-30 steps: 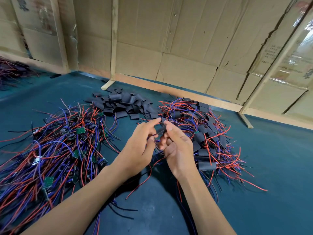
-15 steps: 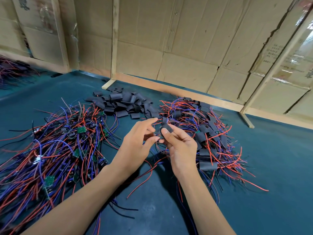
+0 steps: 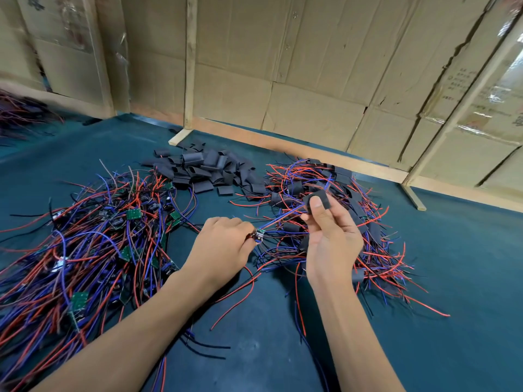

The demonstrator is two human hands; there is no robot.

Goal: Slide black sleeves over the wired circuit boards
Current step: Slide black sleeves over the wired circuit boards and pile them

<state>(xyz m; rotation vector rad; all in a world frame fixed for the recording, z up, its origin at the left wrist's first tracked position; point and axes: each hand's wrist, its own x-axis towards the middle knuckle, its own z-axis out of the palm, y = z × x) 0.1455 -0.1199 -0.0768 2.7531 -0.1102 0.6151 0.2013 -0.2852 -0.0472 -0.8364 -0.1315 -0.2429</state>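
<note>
A small circuit board is pinched in the left hand. Up and right of that grip, a black sleeve, threaded on its wires, has been drawn away in the right hand's pinch. Sleeving remains undone.

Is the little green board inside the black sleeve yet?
Not yet. The board sits bare by the left hand, and the right hand pinches the sleeve farther along its wires.

Small assembly workshop, improvised: cardboard sheets on wood battens are walling the bench beyond the hands, teal mat is lying under them, w/ bulk piles of wired boards sitting left.
</note>
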